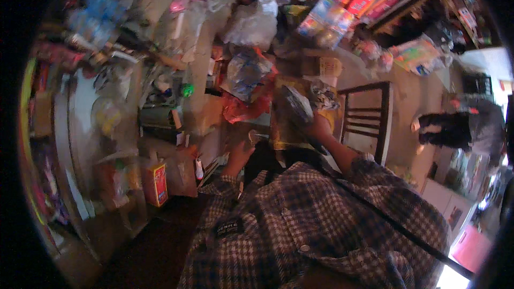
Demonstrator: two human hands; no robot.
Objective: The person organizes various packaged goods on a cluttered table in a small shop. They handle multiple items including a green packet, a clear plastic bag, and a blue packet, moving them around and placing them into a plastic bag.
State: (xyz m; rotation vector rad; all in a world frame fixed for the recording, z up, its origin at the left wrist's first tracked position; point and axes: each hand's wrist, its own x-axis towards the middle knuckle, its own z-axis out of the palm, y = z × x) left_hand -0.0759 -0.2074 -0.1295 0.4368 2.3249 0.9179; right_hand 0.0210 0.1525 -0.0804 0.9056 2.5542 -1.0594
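My right hand (319, 128) grips a dark, shiny, plastic-wrapped packet (298, 105) in front of my body. The packet is tilted above a yellowish-brown surface, perhaps a carton (281, 130). A crumpled black-and-white wrapped bundle (324, 95) lies just beyond it. My left hand (239, 155) is lower and to the left, near a small pale-edged thing (253, 135). Blur hides whether its fingers hold that thing. Ahead of it rests a red plastic bag (248, 109), with a crumpled clear and bluish plastic bag (249, 71) on top.
A dark wooden chair with a slatted back (364, 117) stands to my right. Beyond it is a person (461, 128) in dark clothes. Bags, including a whitish plastic one (255, 26), crowd the far side. A red-and-yellow box (158, 184) sits at my left.
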